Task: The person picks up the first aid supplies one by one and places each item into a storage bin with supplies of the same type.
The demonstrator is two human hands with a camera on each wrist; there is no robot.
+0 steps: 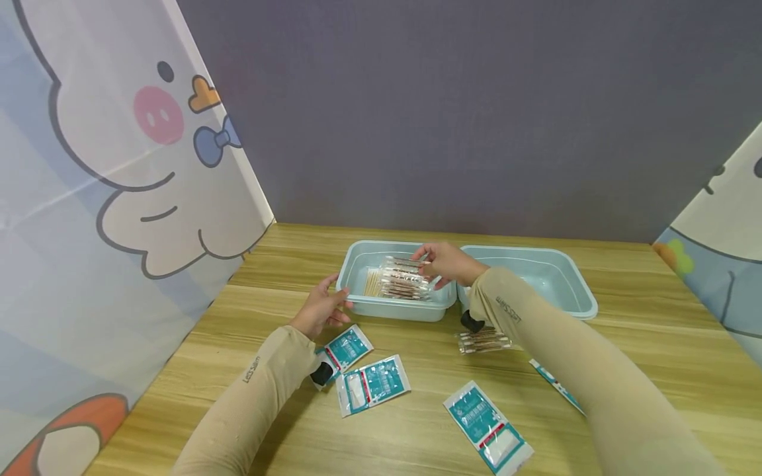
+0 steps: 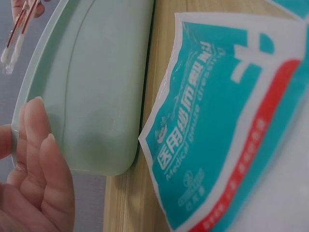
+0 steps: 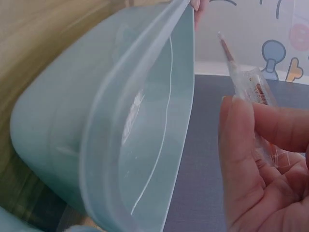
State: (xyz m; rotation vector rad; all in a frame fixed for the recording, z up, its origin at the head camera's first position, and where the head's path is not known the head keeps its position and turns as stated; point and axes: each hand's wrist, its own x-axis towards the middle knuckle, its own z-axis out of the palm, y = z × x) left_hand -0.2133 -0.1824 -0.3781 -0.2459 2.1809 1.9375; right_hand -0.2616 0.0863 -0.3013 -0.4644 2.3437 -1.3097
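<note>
My left hand [image 1: 322, 308] is at the near left corner of the left light blue plastic bin [image 1: 393, 308], its fingers fairly straight beside the wall and one digit at the rim. Over that bin's right part, my right hand [image 1: 448, 262] pinches a clear packet of cotton swabs [image 3: 258, 89] with brown sticks, between thumb and fingers. Beneath it in the bin lie several similar swab packets [image 1: 401, 285], plus loose pale sticks [image 1: 372, 283] to their left. The right hand partly hides the packet in the head view.
A second light blue bin [image 1: 576, 281] adjoins on the right. Another swab packet [image 1: 483, 340] lies before it, partly behind my right sleeve. Gauze dressing packets [image 1: 374, 385] [image 1: 488, 426] [image 2: 203, 111] are spread on the wooden table [image 1: 238, 370]. A grey wall [image 1: 452, 119] rises behind.
</note>
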